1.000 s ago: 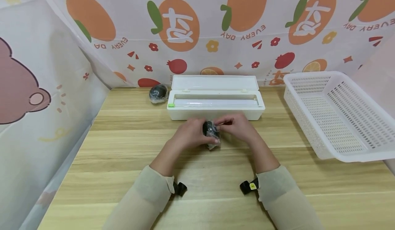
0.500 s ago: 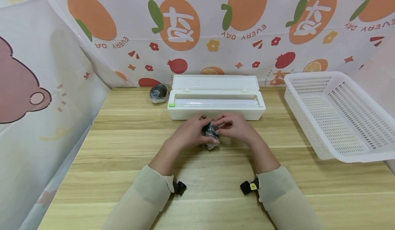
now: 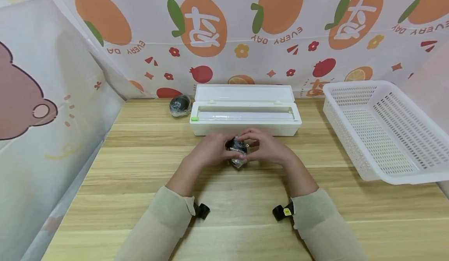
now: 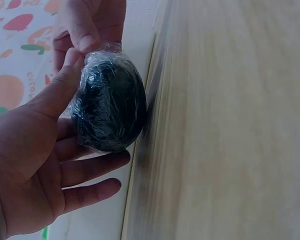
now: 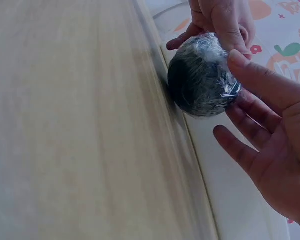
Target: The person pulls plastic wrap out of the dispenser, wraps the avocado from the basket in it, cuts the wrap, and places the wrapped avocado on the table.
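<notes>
Between the two hands is a dark, egg-shaped avocado (image 4: pixel 112 102), wrapped in wrinkled, clear cling film (image 5: pixel 210 50). My left hand (image 3: pixel 211 149) holds it from the left, thumb on the near side and fingers partly behind it. From the right, my right hand (image 3: pixel 268 148) grips the wrapped fruit between thumb and fingers, and some of those fingers are hidden in the head view. Both thumb tips meet close together at the film. Just behind the hands stands a white cling film dispenser (image 3: pixel 245 128) with its lid (image 3: pixel 244 93) raised and a film roll (image 3: pixel 245 116) inside.
A second dark, film-wrapped avocado (image 3: pixel 180 105) lies at the back left, beside the dispenser. At the right stands a white perforated basket (image 3: pixel 365 167). The wooden table (image 3: pixel 238 230) ends at a printed cloth (image 3: pixel 266 58) hung behind it.
The wrapped avocado has shifted slightly left and turned in the hands. My right hand has come further left, its fingers spreading from a pinch at the film to span the fruit.
</notes>
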A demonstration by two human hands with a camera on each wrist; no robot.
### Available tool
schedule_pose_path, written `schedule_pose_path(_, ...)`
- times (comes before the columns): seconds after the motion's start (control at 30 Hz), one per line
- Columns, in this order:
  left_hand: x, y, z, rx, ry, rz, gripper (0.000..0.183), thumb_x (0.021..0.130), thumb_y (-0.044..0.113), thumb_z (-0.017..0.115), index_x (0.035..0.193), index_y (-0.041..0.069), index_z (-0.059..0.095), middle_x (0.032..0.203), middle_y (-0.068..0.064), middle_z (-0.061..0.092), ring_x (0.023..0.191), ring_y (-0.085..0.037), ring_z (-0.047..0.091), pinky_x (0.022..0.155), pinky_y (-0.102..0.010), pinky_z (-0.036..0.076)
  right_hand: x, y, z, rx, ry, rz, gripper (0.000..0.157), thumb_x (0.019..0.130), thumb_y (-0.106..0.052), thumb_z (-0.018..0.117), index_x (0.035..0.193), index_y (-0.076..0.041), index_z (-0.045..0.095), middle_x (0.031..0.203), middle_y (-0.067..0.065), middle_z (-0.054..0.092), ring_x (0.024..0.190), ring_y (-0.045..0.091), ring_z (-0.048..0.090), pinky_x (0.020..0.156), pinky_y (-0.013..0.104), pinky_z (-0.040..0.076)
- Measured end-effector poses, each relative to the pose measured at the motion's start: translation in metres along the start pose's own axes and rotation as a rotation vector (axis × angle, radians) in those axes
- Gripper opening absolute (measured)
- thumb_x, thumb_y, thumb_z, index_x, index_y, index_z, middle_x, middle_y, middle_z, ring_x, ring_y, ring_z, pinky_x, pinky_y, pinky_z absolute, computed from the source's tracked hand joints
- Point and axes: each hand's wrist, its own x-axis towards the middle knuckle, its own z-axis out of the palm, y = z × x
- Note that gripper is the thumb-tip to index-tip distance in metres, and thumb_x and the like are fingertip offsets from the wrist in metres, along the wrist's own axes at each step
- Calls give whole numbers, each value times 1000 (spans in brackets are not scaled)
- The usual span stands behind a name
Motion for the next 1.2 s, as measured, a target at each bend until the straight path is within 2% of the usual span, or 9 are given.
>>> schedule_pose_path(0.13,-1,-2,-5,-76,-78,10,52,87,53,68,131,27,61,112,5,69,101,-12,63,88,-35,51,1,3,1,-5,56,15,52,73,-19,88,121,-20,68,129,-5,55,121,18,54,96,35,52)
schedule_pose_path(0.27,-3,-2,-9,-182,-162,-12,62,83,49,75,136,25,55,115,4,65,102,-13,60,90,-35,50,2,3,0,-18,86,17,49,72,-21,89,117,-19,70,127,-5,57,118,18,56,95,34,53)
schedule_pose_path(0.37,-3,-3,-9,-206,-170,-7,67,77,46,82,134,23,55,114,4,65,102,-12,59,91,-34,49,2,3,0,-38,102,6,48,71,-21,89,116,-17,72,125,-3,59,115,19,58,94,33,53)
schedule_pose_path(0.47,-3,-4,-9,-210,-158,4,69,76,43,83,136,22,55,118,4,65,106,-12,59,94,-34,49,2,2,0,-52,104,-6,47,71,-22,89,115,-15,73,122,-2,61,113,18,59,94,32,53)
schedule_pose_path(0.63,-4,-7,-10,-216,-182,0,73,82,42,78,145,21,48,128,2,62,112,-13,57,99,-36,47,1,1,-2,-88,48,-13,56,71,-22,89,122,-15,69,127,-1,57,120,20,55,100,37,50)
schedule_pose_path(0.8,-6,-12,-10,-235,-216,-15,72,89,41,71,150,21,40,130,0,60,114,-13,57,99,-37,47,2,-3,0,-234,9,-14,65,71,-17,89,129,-15,61,134,1,54,126,21,49,106,42,44)
schedule_pose_path(0.93,-6,-13,-10,-250,-212,16,70,88,41,72,149,24,42,128,0,61,113,-14,58,98,-37,47,5,-6,2,-300,34,-38,55,73,-11,87,122,-12,63,129,3,58,123,20,53,102,37,47)
schedule_pose_path(1.1,-4,-13,-10,-276,-227,30,74,86,34,77,150,26,41,136,0,58,118,-15,55,102,-38,46,3,-8,0,-265,95,-64,36,75,-2,83,109,-11,72,117,2,66,111,20,61,91,33,54)
schedule_pose_path(1.2,-4,-14,-9,-288,-240,33,76,85,30,78,151,25,39,139,-2,55,121,-16,54,103,-39,45,2,-8,-3,-258,112,-88,29,78,-1,80,105,-11,75,112,3,69,109,21,63,91,35,55)
